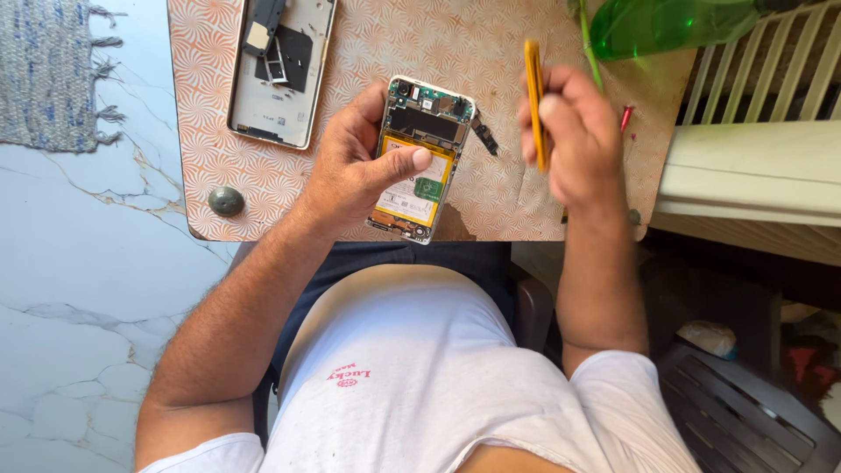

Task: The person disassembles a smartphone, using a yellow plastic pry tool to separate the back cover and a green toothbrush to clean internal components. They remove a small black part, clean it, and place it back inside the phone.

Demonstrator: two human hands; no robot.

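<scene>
A small table (491, 52) with an orange patterned top stands on pale marble floor (79, 263). Above it, the left hand (355, 166) grips an opened smartphone (420, 158) (battery exposed); the right hand (574, 136), beside the phone, pinches yellow tweezers (533, 101). Beyond the phone's left lies its back cover (280, 70); a green bottle (666, 24) sits far right.

On the worktop (219, 105), covered in an orange swirl pattern, a detached phone back cover (280, 79) lies ahead of me to the left, inner side up. A grey round knob (226, 201) sits near the front left corner. A green plastic bottle (666, 24) lies at the far right. A fringed grey rug (48, 70) rests on the marble floor (79, 289).
</scene>
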